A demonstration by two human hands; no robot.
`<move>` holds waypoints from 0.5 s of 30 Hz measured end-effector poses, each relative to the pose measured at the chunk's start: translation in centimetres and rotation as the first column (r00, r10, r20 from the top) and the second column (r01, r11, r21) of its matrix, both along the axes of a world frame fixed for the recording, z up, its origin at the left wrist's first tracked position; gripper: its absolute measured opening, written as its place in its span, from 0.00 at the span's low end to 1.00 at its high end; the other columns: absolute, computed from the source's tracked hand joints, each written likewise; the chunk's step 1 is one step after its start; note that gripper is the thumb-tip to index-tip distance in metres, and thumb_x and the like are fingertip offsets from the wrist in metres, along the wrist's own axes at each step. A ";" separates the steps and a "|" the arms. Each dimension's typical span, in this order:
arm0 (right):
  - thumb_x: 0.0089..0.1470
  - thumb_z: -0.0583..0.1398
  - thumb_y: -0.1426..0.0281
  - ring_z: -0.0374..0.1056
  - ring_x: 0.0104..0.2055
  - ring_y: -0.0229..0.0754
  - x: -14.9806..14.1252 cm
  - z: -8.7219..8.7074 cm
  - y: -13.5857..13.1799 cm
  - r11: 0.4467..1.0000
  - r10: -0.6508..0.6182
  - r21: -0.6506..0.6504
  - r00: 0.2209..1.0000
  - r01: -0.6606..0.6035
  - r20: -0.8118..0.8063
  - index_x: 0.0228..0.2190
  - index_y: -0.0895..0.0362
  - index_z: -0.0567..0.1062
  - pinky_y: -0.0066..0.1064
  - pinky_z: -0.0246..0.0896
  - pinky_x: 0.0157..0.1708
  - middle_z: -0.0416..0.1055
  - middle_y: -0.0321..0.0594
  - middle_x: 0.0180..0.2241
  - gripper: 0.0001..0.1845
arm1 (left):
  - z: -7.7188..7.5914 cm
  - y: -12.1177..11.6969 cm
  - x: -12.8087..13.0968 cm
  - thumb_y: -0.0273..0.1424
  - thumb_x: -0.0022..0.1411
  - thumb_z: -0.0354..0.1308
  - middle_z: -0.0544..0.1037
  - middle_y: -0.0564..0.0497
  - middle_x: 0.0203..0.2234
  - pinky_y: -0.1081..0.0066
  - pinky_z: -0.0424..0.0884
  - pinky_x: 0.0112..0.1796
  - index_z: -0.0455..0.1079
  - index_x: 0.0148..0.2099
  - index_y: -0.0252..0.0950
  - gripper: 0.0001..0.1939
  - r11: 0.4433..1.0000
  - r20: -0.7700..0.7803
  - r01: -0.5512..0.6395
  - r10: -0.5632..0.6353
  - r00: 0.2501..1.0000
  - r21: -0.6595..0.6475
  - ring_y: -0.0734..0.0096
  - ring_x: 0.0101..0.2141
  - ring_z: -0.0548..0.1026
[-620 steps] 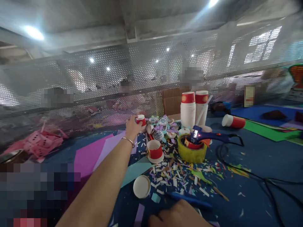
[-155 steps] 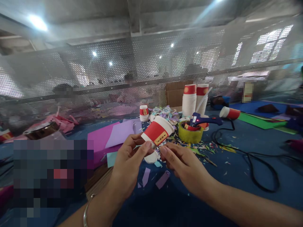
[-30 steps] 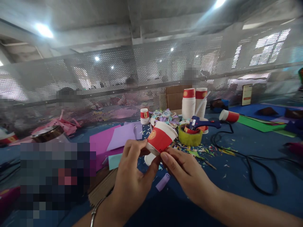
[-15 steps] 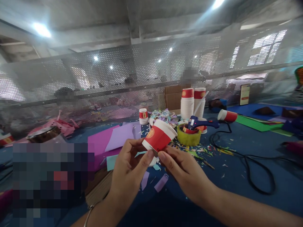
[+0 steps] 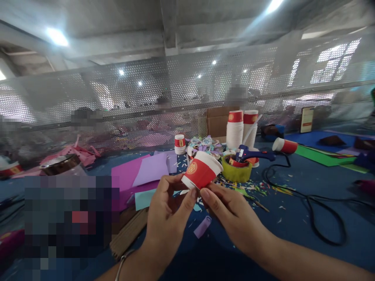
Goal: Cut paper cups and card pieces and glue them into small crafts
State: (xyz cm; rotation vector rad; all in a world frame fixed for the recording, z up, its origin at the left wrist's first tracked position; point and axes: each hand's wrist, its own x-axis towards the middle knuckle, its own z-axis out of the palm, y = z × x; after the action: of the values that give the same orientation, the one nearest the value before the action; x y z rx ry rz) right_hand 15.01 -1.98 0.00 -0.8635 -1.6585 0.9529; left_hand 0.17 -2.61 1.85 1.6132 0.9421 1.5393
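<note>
A red and white paper cup [image 5: 202, 169] with a gold emblem is tilted between my two hands above the table, its rim towards the upper right. My left hand [image 5: 171, 208] grips its base end, thumb at the lower edge. Fingers of my right hand [image 5: 230, 208] close on the lower side of the cup, their tips partly behind it. Just beyond the cup lie a yellow-green tape roll [image 5: 238, 171] and a blue glue gun [image 5: 253, 155] resting across it. On the cloth below is a small lilac paper strip [image 5: 202, 227].
Two tall cup stacks [image 5: 234, 130] stand at the back, with a short cup stack [image 5: 179, 144] to their left. Another cup [image 5: 284, 145] lies on its side at right. Purple paper sheets [image 5: 150, 169] and cardboard [image 5: 129, 234] are at left. A black cord [image 5: 312, 208] loops at right.
The view has shifted slightly, so the scene sits a little further right. Both hands still hold the cup, turned slightly so its emblem shows more fully.
</note>
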 end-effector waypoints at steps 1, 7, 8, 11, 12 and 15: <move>0.63 0.51 0.56 0.53 0.25 0.36 0.0 0.0 0.0 1.000 -0.007 0.005 1.000 0.007 0.007 0.26 0.56 0.68 0.29 0.52 0.23 0.59 0.34 0.24 0.20 | -0.1 0.0 0.0 0.32 0.60 0.61 0.79 0.46 0.39 0.68 0.78 0.40 0.66 0.44 0.38 0.11 1.000 0.016 0.005 -0.004 1.000 -0.017 0.65 0.39 0.79; 0.63 0.52 0.56 0.54 0.25 0.36 -0.2 0.0 0.1 1.000 0.010 -0.020 1.000 -0.010 -0.019 0.27 0.56 0.69 0.28 0.51 0.21 0.61 0.35 0.24 0.20 | -0.4 -0.1 0.3 0.34 0.60 0.62 0.79 0.46 0.39 0.67 0.78 0.39 0.65 0.45 0.37 0.13 0.998 0.033 -0.009 0.012 0.999 -0.070 0.65 0.39 0.79; 0.63 0.52 0.56 0.55 0.25 0.36 -0.2 0.0 0.1 1.000 0.013 -0.028 1.000 -0.013 -0.025 0.27 0.56 0.69 0.28 0.52 0.22 0.62 0.35 0.25 0.20 | -0.3 -0.2 0.3 0.35 0.60 0.62 0.78 0.46 0.38 0.68 0.78 0.39 0.65 0.44 0.37 0.13 0.998 0.020 -0.020 0.021 1.000 -0.065 0.66 0.39 0.79; 0.63 0.52 0.56 0.57 0.26 0.37 -0.2 0.0 0.1 0.999 0.018 -0.033 0.999 -0.019 -0.041 0.27 0.56 0.69 0.28 0.53 0.23 0.63 0.36 0.25 0.19 | -0.2 -0.4 0.3 0.35 0.61 0.61 0.77 0.46 0.38 0.68 0.78 0.39 0.65 0.44 0.37 0.12 0.998 -0.033 -0.067 0.067 0.997 -0.010 0.66 0.39 0.78; 0.63 0.52 0.56 0.58 0.26 0.37 -0.2 0.1 0.0 0.999 0.023 -0.028 0.999 -0.024 -0.043 0.28 0.56 0.70 0.28 0.54 0.23 0.64 0.36 0.25 0.19 | -0.1 -0.5 0.2 0.35 0.61 0.61 0.77 0.46 0.38 0.68 0.78 0.39 0.65 0.44 0.37 0.12 0.996 -0.055 -0.087 0.088 0.995 0.017 0.66 0.40 0.78; 0.63 0.53 0.57 0.58 0.28 0.37 -0.1 0.2 -0.1 0.999 0.042 -0.016 0.997 -0.043 -0.057 0.28 0.56 0.70 0.28 0.56 0.26 0.65 0.37 0.26 0.19 | 0.1 -0.6 0.0 0.34 0.61 0.61 0.76 0.46 0.40 0.67 0.77 0.39 0.65 0.46 0.38 0.13 0.987 -0.115 -0.130 0.140 0.983 0.093 0.65 0.41 0.77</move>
State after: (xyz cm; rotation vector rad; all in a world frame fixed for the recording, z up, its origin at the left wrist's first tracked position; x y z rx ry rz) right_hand 14.92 -2.07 0.17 -0.8083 -1.6283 1.0134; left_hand 0.18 -3.23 1.90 1.7504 1.0841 1.6063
